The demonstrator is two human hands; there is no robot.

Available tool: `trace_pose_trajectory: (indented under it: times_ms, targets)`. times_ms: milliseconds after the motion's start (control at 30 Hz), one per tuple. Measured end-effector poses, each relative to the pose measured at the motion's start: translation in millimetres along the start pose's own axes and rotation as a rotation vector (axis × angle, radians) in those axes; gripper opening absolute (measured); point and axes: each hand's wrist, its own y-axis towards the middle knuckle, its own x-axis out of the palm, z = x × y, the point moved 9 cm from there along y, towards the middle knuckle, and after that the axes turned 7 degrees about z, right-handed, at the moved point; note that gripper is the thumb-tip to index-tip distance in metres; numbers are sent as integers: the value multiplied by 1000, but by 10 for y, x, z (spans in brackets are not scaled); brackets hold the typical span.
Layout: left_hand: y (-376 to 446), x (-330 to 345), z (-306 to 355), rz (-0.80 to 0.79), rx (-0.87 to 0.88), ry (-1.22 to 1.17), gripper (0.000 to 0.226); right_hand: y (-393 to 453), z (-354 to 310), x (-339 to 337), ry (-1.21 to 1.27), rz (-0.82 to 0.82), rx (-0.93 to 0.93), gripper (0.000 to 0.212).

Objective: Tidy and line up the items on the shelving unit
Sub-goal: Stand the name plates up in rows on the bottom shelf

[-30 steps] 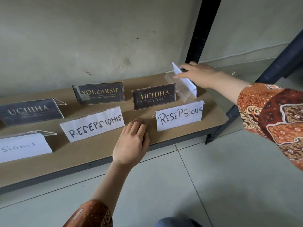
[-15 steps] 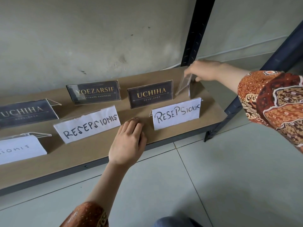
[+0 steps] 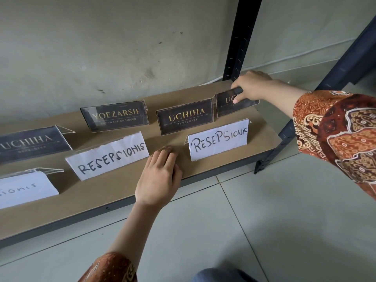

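Several acrylic name signs stand on a low brown shelf board (image 3: pixel 122 192). My right hand (image 3: pixel 251 85) grips the top of a dark sign (image 3: pixel 225 107) at the back right corner, its face turned toward me. Left of it stand a dark UCHIHA sign (image 3: pixel 185 118) and a dark YOEZARSIF sign (image 3: pixel 115 117). Another dark UCHIHA sign (image 3: pixel 32 143) is at the far left. In front are white handwritten RESEPSIONIS signs (image 3: pixel 218 139) (image 3: pixel 109 155) and a third, cut-off one (image 3: pixel 24 189). My left hand (image 3: pixel 159 176) rests flat on the shelf's front edge, holding nothing.
A dark metal upright (image 3: pixel 242 37) rises behind the back right corner, and a slanted blue-black post (image 3: pixel 333 78) stands at the right. A scuffed grey wall (image 3: pixel 101 47) backs the shelf. Grey floor tiles (image 3: pixel 264 220) lie below.
My right hand turned the back right sign from edge-on, with its clear back showing, so its dark face now points forward beside the UCHIHA sign. My left hand stayed put.
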Motion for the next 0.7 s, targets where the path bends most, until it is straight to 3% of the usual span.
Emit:
trace_pose_trajectory:
  times_ms: [200, 333, 433, 567, 700]
  targets:
    - [4, 1, -3, 10, 12, -4, 33, 6, 23, 32, -30, 1, 68, 66]
    - [-10, 6, -12, -39, 2, -40, 36, -210, -166, -244, 88, 244, 112, 50]
    - [-49, -77, -15, -73, 26, -95, 36, -601, -651, -517, 273, 475, -29, 36]
    - [-304, -533, -183, 9, 26, -113, 34, -1158, -1597, -654, 527, 550, -316, 22]
    - [-659, -1195, -722, 123, -92, -97, 29, -1579, -2604, -646, 657, 635, -548, 17]
